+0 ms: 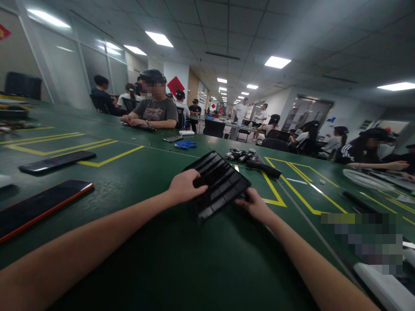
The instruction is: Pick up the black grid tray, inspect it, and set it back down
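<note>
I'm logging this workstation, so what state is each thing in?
Black tray: tilted, held in both hands
Left hand: closed on its left side
Right hand: closed on its right corner, fingers partly hidden
Orange-edged device: lying flat, screen dark
Black device: lying flat, screen dark
Blue glove: crumpled, unworn
Ceiling light: lit

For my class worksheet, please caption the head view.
Left hand and right hand hold a ridged black tray over a green table with yellow lines.
</note>
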The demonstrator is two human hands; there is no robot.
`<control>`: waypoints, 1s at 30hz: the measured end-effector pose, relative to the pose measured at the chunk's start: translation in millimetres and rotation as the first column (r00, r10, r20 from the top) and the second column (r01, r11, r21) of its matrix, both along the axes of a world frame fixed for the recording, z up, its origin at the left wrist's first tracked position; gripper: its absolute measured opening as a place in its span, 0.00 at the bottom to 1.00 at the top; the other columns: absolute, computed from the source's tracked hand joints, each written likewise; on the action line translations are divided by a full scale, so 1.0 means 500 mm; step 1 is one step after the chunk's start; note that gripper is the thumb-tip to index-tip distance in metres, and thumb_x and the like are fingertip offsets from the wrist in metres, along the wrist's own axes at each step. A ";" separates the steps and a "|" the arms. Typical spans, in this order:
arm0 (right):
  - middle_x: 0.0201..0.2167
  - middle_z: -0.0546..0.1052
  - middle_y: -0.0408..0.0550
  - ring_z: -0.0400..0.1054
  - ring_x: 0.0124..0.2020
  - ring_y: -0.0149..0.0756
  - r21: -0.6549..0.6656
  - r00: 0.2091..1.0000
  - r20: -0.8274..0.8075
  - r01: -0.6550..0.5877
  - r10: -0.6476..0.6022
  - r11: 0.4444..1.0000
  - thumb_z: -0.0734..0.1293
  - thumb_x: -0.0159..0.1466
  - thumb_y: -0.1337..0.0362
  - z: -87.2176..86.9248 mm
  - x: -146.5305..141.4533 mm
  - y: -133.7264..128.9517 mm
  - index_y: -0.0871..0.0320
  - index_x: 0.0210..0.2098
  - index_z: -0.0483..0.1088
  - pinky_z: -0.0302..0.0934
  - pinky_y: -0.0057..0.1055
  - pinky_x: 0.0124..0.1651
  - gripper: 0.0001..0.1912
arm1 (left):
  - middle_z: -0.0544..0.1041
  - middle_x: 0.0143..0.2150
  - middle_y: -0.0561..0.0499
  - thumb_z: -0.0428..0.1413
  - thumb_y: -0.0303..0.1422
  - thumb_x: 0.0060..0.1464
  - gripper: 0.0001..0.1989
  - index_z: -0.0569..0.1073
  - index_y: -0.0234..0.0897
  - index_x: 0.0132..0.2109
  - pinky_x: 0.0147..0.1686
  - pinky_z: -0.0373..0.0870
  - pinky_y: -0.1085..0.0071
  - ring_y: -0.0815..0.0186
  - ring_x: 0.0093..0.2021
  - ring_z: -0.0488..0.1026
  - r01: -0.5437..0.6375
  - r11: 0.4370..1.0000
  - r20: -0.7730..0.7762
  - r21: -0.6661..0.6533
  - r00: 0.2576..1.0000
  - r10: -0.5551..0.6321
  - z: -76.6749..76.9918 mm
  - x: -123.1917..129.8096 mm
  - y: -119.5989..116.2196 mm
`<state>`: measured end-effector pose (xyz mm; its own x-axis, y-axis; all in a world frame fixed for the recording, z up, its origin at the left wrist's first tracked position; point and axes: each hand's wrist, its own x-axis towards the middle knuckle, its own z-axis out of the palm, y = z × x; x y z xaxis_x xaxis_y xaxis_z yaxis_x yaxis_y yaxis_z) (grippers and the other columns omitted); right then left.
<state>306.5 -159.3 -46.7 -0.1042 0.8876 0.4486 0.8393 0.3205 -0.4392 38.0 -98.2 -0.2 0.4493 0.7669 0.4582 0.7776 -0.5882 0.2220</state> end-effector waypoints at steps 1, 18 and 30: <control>0.47 0.71 0.50 0.63 0.48 0.43 -0.007 0.997 0.029 0.069 -0.069 0.998 0.63 0.58 0.60 0.005 0.019 0.005 0.55 0.53 0.61 0.58 0.44 0.50 0.23 | 0.74 0.39 0.45 0.50 0.48 0.48 0.22 0.71 0.34 0.39 0.36 0.65 0.67 0.59 0.39 0.71 -0.108 0.994 -0.011 -0.005 0.994 0.108 0.004 -0.013 0.025; 0.51 0.67 0.59 0.53 0.55 0.55 0.268 0.765 0.337 0.481 -0.549 0.835 0.58 0.60 0.57 0.003 0.071 0.007 0.63 0.53 0.63 0.45 0.59 0.56 0.25 | 0.74 0.43 0.36 0.37 0.31 0.58 0.21 0.72 0.27 0.44 0.44 0.67 0.62 0.55 0.45 0.71 -0.413 0.910 0.049 0.045 0.911 0.411 0.006 -0.105 0.160; 0.62 0.57 0.46 0.47 0.63 0.43 -0.222 0.892 0.322 -0.257 0.319 0.941 0.55 0.64 0.55 0.042 -0.181 -0.238 0.49 0.60 0.52 0.40 0.52 0.64 0.25 | 0.66 0.58 0.48 0.44 0.21 0.52 0.22 0.69 0.38 0.52 0.59 0.55 0.61 0.63 0.60 0.58 0.499 0.835 -0.038 -0.233 0.853 -0.520 -0.049 -0.071 -0.176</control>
